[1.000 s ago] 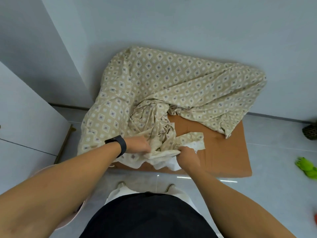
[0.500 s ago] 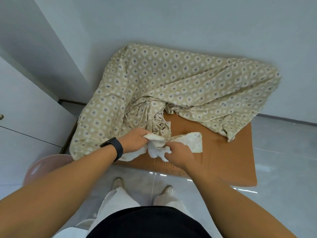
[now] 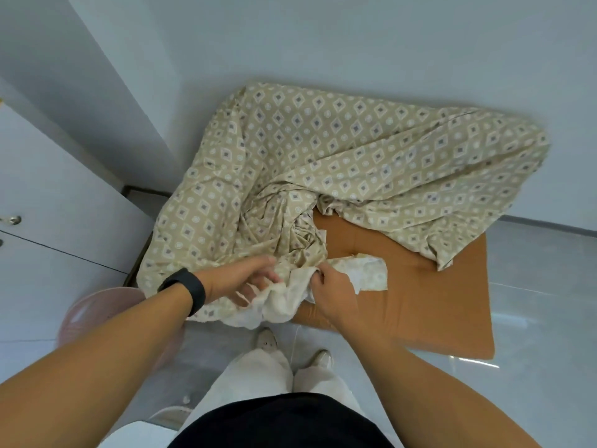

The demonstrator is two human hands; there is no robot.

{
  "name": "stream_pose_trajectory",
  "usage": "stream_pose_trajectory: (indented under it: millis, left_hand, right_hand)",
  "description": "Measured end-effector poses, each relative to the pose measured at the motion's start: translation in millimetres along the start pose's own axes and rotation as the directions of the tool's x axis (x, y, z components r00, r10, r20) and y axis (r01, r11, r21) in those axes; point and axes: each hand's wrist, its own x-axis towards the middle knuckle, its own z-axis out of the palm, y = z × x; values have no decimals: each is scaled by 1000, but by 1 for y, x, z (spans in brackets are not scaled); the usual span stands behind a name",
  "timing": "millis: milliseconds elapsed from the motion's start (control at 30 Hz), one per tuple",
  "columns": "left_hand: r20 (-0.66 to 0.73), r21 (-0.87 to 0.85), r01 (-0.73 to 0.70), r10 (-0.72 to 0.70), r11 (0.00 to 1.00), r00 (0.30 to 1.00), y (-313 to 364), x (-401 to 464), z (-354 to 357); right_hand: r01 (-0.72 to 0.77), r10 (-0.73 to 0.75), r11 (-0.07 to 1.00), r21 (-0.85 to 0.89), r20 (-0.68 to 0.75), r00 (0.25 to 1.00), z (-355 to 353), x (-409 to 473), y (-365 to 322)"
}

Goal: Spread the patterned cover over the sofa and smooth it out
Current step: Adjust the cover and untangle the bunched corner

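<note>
Cover (image 3: pixel 339 156): beige w/ diamond print, draped over the sofa's back and left arm; mid section bunched in a twist on the seat, so we read the job as roughly half done.
Sofa (image 3: pixel 436 302): orange-brown seat bare on the right and front; that's the part we judge needs cover next.
Pale edge (image 3: pixel 368 274): underside of the cover turned up, lying on the seat just beside our right hand; prob. the hem we're hunting for.
Left hand (image 3: pixel 245 279): fingers dug into the bunched cloth at the seat's front edge, gripping it; strands of cloth run between the fingers. Placed there, we think, to anchor the wad while the other hand sorts out the edge.
Right hand (image 3: pixel 329 292): fingers curled, pinching the pale fold right next to the left hand. Hands close together, both clamped on the cover.
Wristband (image 3: pixel 190 287): black, on left wrist.
Step in hand (our guess): finding the free edge so we can pull it fwd and to the right over the bare seat.
Risk: the twist may drag cloth off the backrest if pulled hard.
Pink tub (image 3: pixel 97 312): on the floor left of the sofa, partly hidden by our arm.
Floor (image 3: pixel 542 286): glossy grey tile.
</note>
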Motion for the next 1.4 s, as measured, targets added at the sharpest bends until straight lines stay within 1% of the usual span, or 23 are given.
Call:
stream_pose_trajectory:
  millis: [67,100,167,200,267,333,367,467,533,567,633,667,733,800,833,900,933,967,1067,1133,1233,1333,1400]
  left_hand:
    - [-81,67,-22,27,998,996,23,9,8]
    - [-157,80,-49,62,996,986,32,19,12]
    - [-221,85,-86,103,993,970,45,38,20]
    - [-193,74,-83,96,994,976,47,49,25]
    - [-15,4,-32,32,999,999,50,62,30]
    - [195,-120,-29,52,992,979,53,68,29]
    - [234,-204,-41,89,978,968,55,71,29]
    - [212,-338,-63,142,939,967,68,69,30]
    - [234,-333,-52,136,941,963,74,68,29]
    - [266,-333,-54,148,941,952,76,67,29]
    - [307,-378,-37,163,925,937,79,63,26]
    - [327,-397,-25,167,917,930,78,58,24]
    - [365,-368,-2,146,930,920,73,51,22]
    - [343,-255,26,65,967,937,64,45,21]
    - [265,-197,28,26,980,964,61,45,20]
    - [-6,-151,8,-9,988,1000,57,54,20]
    - [-105,-163,-5,-12,987,994,56,59,20]
    - [-129,-184,-5,-19,983,991,56,64,21]
    - [37,-240,115,-109,964,993,68,71,32]
    - [110,-241,202,-180,949,977,71,77,45]
    - [75,-248,218,-205,944,976,71,90,67]
    - [-96,-272,77,-107,959,990,78,92,91]
    - [-242,-191,-51,3,980,970,82,89,111]
  right_hand:
    - [148,-147,988,52,-21,989,-7,-8,-24]
    - [232,-231,971,56,-18,973,-11,-13,-35]
    - [346,-346,938,27,0,938,-15,-17,-46]
    - [370,-371,929,23,20,929,-17,-17,-47]
    - [333,-335,942,52,60,940,-22,-21,-45]
    - [244,-249,964,101,32,968,-30,-25,-43]
    - [181,-181,972,152,-13,983,-35,-27,-39]
    - [-9,57,956,292,-156,986,-46,-23,-24]
    - [-172,230,920,351,-130,964,-48,-16,-19]
    - [-273,342,858,435,-88,935,-48,-9,-17]
    - [-461,572,597,657,55,819,-47,3,-16]
    - [-497,626,492,714,107,772,-46,7,-15]
    - [-532,674,436,726,128,728,-43,15,-11]
    - [-533,660,512,674,89,746,-41,23,-14]
    - [-506,624,571,646,59,779,-42,25,-19]
    - [-442,522,654,613,57,851,-44,24,-33]
    - [-417,462,667,618,97,882,-46,20,-42]
    - [-410,399,654,635,171,901,-48,14,-49]
    - [-385,187,608,694,346,919,-54,-1,-55]
    - [-327,76,692,644,385,920,-67,-10,-49]
    - [-222,-51,820,528,454,890,-95,-16,-33]
    - [-250,24,847,470,436,900,-109,-5,4]
    - [-367,206,811,457,364,908,-117,3,32]
